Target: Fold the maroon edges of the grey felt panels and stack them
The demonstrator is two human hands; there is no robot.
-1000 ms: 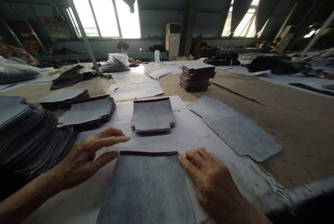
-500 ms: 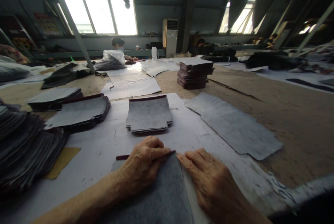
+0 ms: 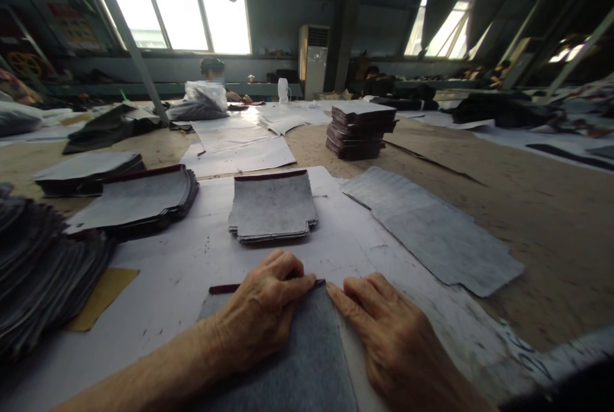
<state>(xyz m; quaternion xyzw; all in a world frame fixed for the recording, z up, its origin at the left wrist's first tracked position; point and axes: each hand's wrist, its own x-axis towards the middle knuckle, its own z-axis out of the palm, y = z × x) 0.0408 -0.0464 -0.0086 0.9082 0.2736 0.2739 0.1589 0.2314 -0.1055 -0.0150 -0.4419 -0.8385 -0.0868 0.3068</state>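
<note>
A grey felt-backed piece (image 3: 307, 361) with a dark red far edge lies on white paper right in front of me. My left hand (image 3: 261, 313) rests on it with fingers curled, pinching its far edge near the right corner. My right hand (image 3: 388, 335) lies flat beside that corner, fingers stretched out, fingertips touching the piece's right edge. Just beyond sits a small stack of the same grey pieces (image 3: 272, 206).
More stacks stand at left (image 3: 137, 198), far left (image 3: 43, 258) and farther back (image 3: 361, 127). A long grey sheet (image 3: 432, 226) lies to the right. A yellow-brown card (image 3: 100, 297) peeks out at left. A seated person (image 3: 206, 95) works at the far end.
My left hand moved right from beside the piece onto its far edge and curled its fingers there. The right hand stayed put. The view tilted slightly.
</note>
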